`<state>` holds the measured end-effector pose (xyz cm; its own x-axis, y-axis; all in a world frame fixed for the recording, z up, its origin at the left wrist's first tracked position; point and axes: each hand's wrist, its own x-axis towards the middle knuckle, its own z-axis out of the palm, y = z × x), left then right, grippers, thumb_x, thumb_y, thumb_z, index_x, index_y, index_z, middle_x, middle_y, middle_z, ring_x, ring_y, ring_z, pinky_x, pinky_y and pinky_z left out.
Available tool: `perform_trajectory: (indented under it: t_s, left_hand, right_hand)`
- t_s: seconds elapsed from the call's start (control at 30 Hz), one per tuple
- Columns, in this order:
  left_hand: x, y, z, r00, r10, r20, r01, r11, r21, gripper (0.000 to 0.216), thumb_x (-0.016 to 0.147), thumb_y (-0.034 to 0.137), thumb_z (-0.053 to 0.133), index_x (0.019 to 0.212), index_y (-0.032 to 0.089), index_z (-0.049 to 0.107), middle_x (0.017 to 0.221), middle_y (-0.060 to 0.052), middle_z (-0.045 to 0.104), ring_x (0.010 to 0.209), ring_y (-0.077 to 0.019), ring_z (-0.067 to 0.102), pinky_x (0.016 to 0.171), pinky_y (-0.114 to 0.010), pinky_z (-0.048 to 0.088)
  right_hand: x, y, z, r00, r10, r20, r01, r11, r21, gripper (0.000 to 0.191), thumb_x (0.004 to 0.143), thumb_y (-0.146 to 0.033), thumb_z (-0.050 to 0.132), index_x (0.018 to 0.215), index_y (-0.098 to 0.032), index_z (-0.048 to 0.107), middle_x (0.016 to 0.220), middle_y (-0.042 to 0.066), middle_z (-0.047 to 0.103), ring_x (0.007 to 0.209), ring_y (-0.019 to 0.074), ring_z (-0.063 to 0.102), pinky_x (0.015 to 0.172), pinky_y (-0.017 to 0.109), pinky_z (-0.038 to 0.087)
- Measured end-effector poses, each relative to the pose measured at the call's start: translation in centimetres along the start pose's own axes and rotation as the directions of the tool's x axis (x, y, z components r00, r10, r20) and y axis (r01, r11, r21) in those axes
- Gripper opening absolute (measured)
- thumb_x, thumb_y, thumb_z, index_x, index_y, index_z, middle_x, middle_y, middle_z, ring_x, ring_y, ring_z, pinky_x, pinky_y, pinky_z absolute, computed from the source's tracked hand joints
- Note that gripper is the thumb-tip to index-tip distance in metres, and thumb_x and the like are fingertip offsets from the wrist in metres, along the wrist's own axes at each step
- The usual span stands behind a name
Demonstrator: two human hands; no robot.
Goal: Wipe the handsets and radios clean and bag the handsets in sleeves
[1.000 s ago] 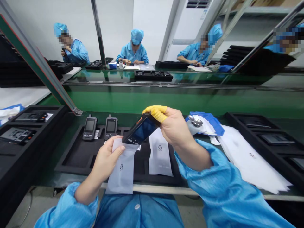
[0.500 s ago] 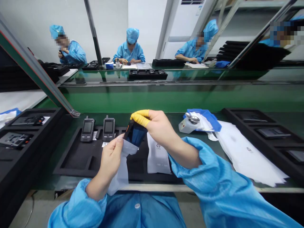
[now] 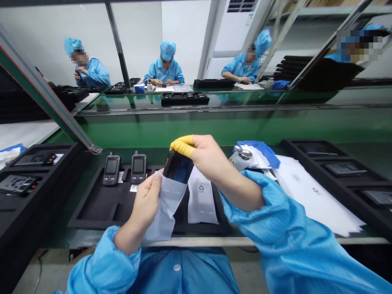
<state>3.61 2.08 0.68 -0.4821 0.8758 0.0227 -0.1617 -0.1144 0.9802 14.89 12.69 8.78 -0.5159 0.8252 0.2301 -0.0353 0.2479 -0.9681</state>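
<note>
- A dark handset (image 3: 178,167) is pinched at its top end by the right hand (image 3: 208,157); a yellow finger cot (image 3: 182,146) is worn on the fingertip pressed against it.
- The handset is held tilted above the tray, its lower end inside the mouth of a white bag (image 3: 167,206).
- The bag is gripped at its upper edge between thumb and fingers of the left hand (image 3: 147,204), and its lower part hangs toward the bench edge.
- A black tray (image 3: 101,204) lies on the green bench (image 3: 214,126) directly beneath both hands.
- Two handsets (image 3: 125,168) are seen standing upright, side by side, at the tray's far left corner.
- A second white bag (image 3: 200,198) lies flat on the tray, just right of the held bag.
- A small white device (image 3: 240,159) with a metal top rests on a blue cloth (image 3: 260,149), right of the right hand.
- A stack of white bags (image 3: 315,196) is spread on the bench further right.
- Further black trays (image 3: 343,171) holding parts are set at the right, and others (image 3: 27,175) at the left.
- Across the bench, three seated people (image 3: 165,67) in blue coats and caps are shown at work; a fourth is partly visible at the far right.
</note>
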Motion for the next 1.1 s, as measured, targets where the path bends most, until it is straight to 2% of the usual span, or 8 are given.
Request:
perform_trajectory:
  t_s: [0.13,0.3,0.4,0.5,0.67,0.83,1.0,1.1]
  left_hand:
    - [0.6,0.8,0.8,0.997,0.074,-0.005,-0.074,0.995,0.069,0.048,0.078,0.057,0.058,0.105,0.019,0.07,0.094,-0.005,0.073,0.09,-0.0197,0.065,0.083,-0.028,0.048]
    - [1.2,1.5,1.1,0.992,0.123,-0.012,-0.122,0.989,0.079,0.051,0.078,0.058,0.057,0.107,0.019,0.069,0.107,-0.006,0.071,0.107,-0.0212,0.06,0.094,-0.029,0.043]
    - [1.2,1.7,1.3,0.996,0.066,0.064,-0.071,0.994,0.081,0.054,0.074,0.063,0.058,0.098,0.017,0.072,0.088,-0.005,0.073,0.088,-0.0206,0.065,0.078,-0.027,0.049]
    - [1.3,1.8,1.8,0.991,0.03,0.127,-0.045,0.993,0.109,0.058,0.076,0.066,0.053,0.096,0.015,0.071,0.078,-0.004,0.072,0.073,-0.0197,0.065,0.066,-0.028,0.05]
    - [2.2,1.9,2.2,0.965,0.255,0.056,-0.259,0.915,0.31,0.053,0.085,0.06,0.045,0.103,0.016,0.069,0.102,-0.007,0.072,0.1,-0.0238,0.063,0.089,-0.034,0.046]
    - [2.4,1.8,1.6,0.973,0.19,0.133,-0.219,0.941,0.257,0.049,0.087,0.055,0.044,0.111,0.017,0.065,0.114,-0.008,0.067,0.111,-0.0245,0.058,0.097,-0.036,0.041]
    - [1.8,1.6,1.5,0.968,0.089,0.234,-0.073,0.994,-0.079,0.044,0.081,0.05,0.058,0.112,0.019,0.06,0.104,-0.007,0.068,0.093,-0.0221,0.063,0.081,-0.033,0.048]
    - [1.8,1.6,1.5,0.975,0.073,0.208,-0.087,0.995,0.058,0.038,0.08,0.053,0.057,0.087,0.017,0.067,0.075,-0.002,0.066,0.071,-0.0175,0.06,0.064,-0.027,0.046]
  right_hand:
    - [-0.1,0.0,0.0,1.0,0.019,-0.001,-0.019,1.0,0.015,0.02,0.066,-0.038,0.072,0.069,-0.018,0.069,0.071,0.0,0.068,0.071,0.0159,0.06,0.072,0.031,0.048]
    - [0.2,0.0,-0.9,0.982,-0.032,-0.188,0.073,0.974,0.213,0.025,0.06,-0.044,0.077,0.067,-0.021,0.069,0.072,-0.002,0.067,0.07,0.0145,0.06,0.072,0.03,0.049]
    - [0.3,0.2,-1.0,0.991,0.023,-0.129,0.011,0.968,0.252,0.03,0.054,-0.047,0.079,0.064,-0.02,0.069,0.068,-0.002,0.066,0.066,0.0138,0.058,0.069,0.03,0.048]
    - [-0.1,0.2,-0.8,0.997,0.055,-0.053,-0.046,0.986,0.163,0.032,0.053,-0.048,0.08,0.063,-0.019,0.07,0.068,-0.001,0.067,0.067,0.014,0.058,0.069,0.029,0.047]
    - [-0.6,-0.2,-1.0,0.992,-0.022,-0.123,0.036,0.993,0.113,0.03,0.058,-0.047,0.078,0.068,-0.019,0.071,0.073,-0.001,0.069,0.072,0.0148,0.059,0.072,0.029,0.048]
    - [-0.2,0.0,-1.7,0.963,-0.042,-0.266,0.098,0.975,0.199,0.027,0.06,-0.046,0.076,0.067,-0.02,0.07,0.072,-0.001,0.067,0.07,0.0144,0.059,0.068,0.029,0.048]
    - [0.2,0.0,-2.2,0.974,-0.008,-0.226,0.069,0.962,0.264,0.029,0.057,-0.046,0.078,0.065,-0.02,0.069,0.07,-0.001,0.066,0.067,0.0144,0.059,0.065,0.029,0.049]
    - [0.1,0.0,-2.2,0.982,-0.024,-0.186,0.068,0.97,0.233,0.03,0.057,-0.046,0.078,0.066,-0.019,0.069,0.069,-0.001,0.066,0.068,0.0151,0.059,0.069,0.031,0.049]
